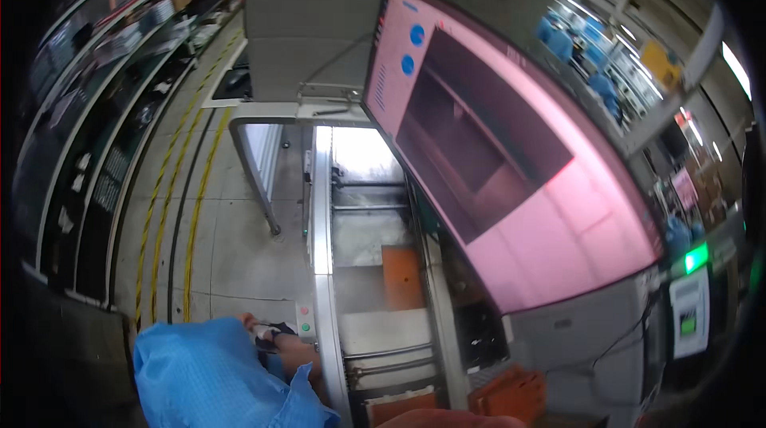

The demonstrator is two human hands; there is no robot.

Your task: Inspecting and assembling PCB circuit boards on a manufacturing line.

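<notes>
A light-blue sleeve [211, 372] fills the lower left. Past its edge shows my left hand [297, 352], beside the metal rail of a conveyor [322, 228]. Something dark and white [271, 334] lies against this hand; its kind is unclear, and the fingers are mostly covered. At the bottom edge only a strip of my right hand [447, 420] is visible, its fingers out of sight. Close to it on the right are orange plates [511, 396]. One orange plate [403, 276] lies on the conveyor, and another orange piece [403, 408] is nearer me.
A large tilted monitor [519, 173] with a pink screen overhangs the conveyor's right side. A small panel with red and green buttons [304, 319] sits by the left rail. Loaded shelves [120, 109] line the far left, beyond yellow floor lines [195, 213]. A green light [696, 258] glows at right.
</notes>
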